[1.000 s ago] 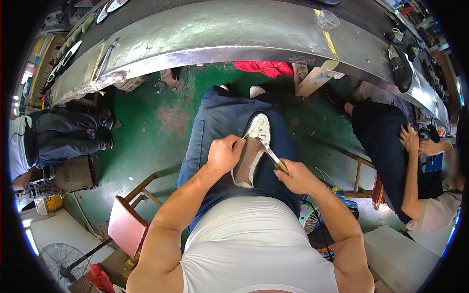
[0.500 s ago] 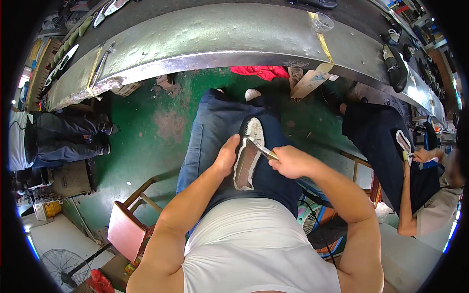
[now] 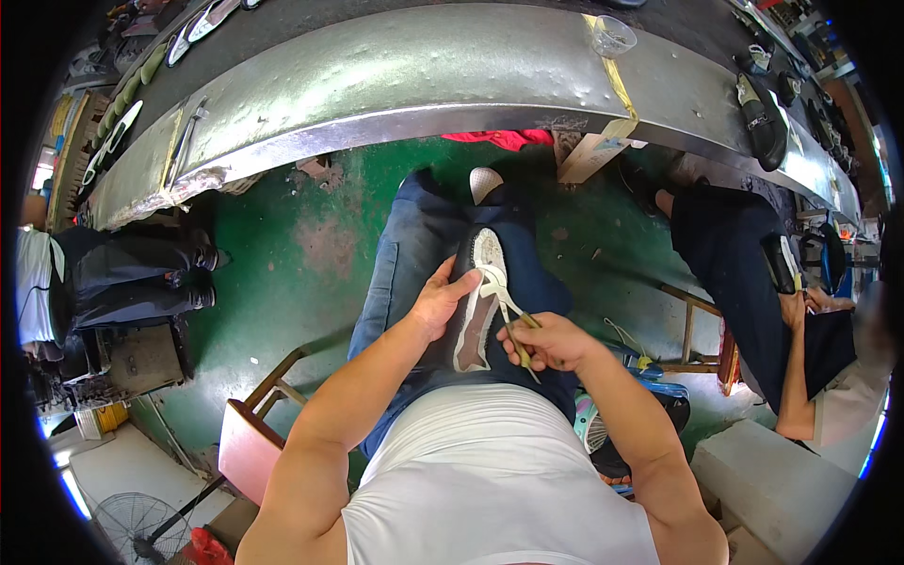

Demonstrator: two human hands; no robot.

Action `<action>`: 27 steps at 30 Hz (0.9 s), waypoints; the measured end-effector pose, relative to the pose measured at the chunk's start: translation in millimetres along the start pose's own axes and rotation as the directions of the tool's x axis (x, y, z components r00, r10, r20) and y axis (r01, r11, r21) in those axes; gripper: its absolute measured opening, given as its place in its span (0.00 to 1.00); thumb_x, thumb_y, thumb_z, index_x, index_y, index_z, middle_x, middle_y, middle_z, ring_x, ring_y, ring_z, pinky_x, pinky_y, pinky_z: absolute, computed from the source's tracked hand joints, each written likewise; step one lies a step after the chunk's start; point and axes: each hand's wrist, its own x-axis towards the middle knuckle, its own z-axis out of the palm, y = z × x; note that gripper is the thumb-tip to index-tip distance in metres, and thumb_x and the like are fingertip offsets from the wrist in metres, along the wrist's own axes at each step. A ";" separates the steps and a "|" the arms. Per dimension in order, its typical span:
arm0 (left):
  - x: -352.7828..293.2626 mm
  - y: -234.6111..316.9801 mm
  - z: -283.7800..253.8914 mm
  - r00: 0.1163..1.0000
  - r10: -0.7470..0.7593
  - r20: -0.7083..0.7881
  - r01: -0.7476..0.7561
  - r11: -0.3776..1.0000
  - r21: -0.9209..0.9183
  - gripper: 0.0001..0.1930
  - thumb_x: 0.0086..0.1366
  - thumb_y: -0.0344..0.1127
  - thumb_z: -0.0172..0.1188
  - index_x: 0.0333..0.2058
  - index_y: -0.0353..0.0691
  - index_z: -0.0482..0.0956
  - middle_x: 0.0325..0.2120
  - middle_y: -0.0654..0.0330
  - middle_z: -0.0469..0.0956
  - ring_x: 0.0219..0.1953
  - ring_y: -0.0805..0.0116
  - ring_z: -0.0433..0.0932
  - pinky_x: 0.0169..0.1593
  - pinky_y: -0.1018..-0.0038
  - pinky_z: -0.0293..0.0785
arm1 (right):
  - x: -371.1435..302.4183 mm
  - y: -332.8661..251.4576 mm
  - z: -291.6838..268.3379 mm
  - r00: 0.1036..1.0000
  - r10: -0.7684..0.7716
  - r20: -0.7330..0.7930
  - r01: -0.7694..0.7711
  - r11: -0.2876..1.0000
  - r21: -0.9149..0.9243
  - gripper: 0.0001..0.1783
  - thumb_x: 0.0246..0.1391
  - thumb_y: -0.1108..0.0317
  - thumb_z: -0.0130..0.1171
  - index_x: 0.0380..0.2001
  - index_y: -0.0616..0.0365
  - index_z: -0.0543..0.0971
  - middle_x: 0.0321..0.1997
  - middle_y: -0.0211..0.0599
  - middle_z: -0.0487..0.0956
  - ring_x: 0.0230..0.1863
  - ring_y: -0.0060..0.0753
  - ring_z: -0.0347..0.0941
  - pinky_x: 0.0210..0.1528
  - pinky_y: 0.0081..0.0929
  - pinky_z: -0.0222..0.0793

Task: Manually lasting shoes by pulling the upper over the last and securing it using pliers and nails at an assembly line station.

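A shoe upper on its last (image 3: 475, 325) lies bottom up across my lap, its toe pointing away from me. Its pale edge is folded in around a brownish middle. My left hand (image 3: 444, 299) grips the shoe's left side near the toe, thumb laid over the edge. In my right hand (image 3: 550, 343) is a pair of pincers (image 3: 499, 287), the fingers curled loosely around handles that look spread apart. Their pale, shiny head meets the shoe's right edge just behind the toe. What the jaws pinch is too small to make out.
A metal-edged bench (image 3: 377, 71) runs across ahead, carrying shoes and a clear plastic cup (image 3: 614, 36). At the right, a seated co-worker (image 3: 800, 320) handles another shoe (image 3: 780, 264). Someone's legs (image 3: 141, 268) show at left, near a pink-seated stool (image 3: 250, 452) and a fan (image 3: 141, 527).
The pincers' handles have gone from together to spread. My right hand has dropped slightly toward me and loosened, and my left thumb now lies farther over the shoe's edge.
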 end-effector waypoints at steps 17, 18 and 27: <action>-5.4 12.4 26.6 0.967 0.078 -0.241 0.067 0.838 0.541 0.33 0.61 0.40 0.67 0.60 0.32 0.66 0.49 0.51 0.77 0.51 0.63 0.76 0.55 0.70 0.73 | -9.0 -92.5 8.9 0.908 -0.420 0.015 0.140 0.269 -0.953 0.25 0.69 0.52 0.46 0.33 0.67 0.75 0.30 0.60 0.79 0.32 0.64 0.76 0.38 0.50 0.71; -4.7 13.0 24.5 0.970 0.073 -0.233 0.068 0.836 0.544 0.34 0.60 0.39 0.67 0.60 0.31 0.65 0.49 0.50 0.77 0.51 0.63 0.76 0.55 0.70 0.72 | -10.5 -99.3 12.8 0.915 -0.403 -0.006 0.109 0.262 -0.959 0.26 0.69 0.51 0.46 0.33 0.67 0.76 0.31 0.62 0.79 0.34 0.67 0.76 0.38 0.52 0.71; 8.0 8.1 -1.1 0.999 -0.017 -0.039 0.028 0.947 0.319 0.42 0.59 0.39 0.70 0.65 0.27 0.56 0.54 0.44 0.74 0.55 0.58 0.76 0.60 0.67 0.72 | -55.8 -71.1 0.5 0.985 0.019 -0.173 -0.130 0.740 -0.659 0.18 0.65 0.55 0.54 0.36 0.63 0.77 0.30 0.55 0.80 0.33 0.59 0.77 0.39 0.42 0.73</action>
